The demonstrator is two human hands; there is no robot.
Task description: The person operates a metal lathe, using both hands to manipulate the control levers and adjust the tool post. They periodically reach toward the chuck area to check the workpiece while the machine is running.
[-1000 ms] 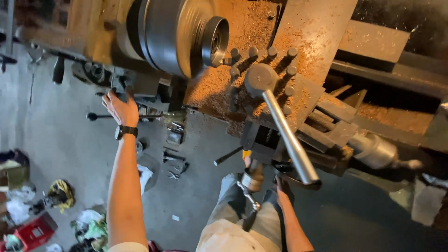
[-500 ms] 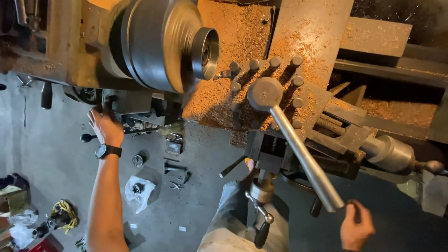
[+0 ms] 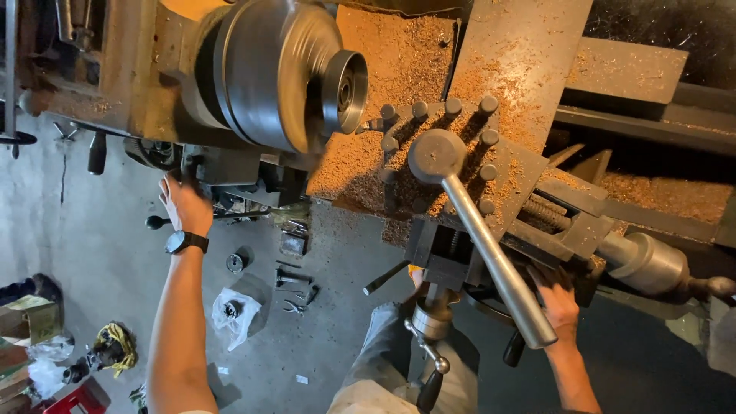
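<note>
**Both hands on the lathe**

I am reaching my left hand (image 3: 184,203) up to the controls under the headstock, just below the blurred chuck (image 3: 280,73); my fingers are touching the machine there, but the dim view leaves me unable to tell whether they are gripping anything. A black watch (image 3: 185,242) is sitting on that wrist. My right hand (image 3: 557,303) is curling around a dark handwheel (image 3: 498,303) under the carriage, just beside the end of the long steel lever (image 3: 491,249). Shavings are covering the tool post (image 3: 445,165).
</note>
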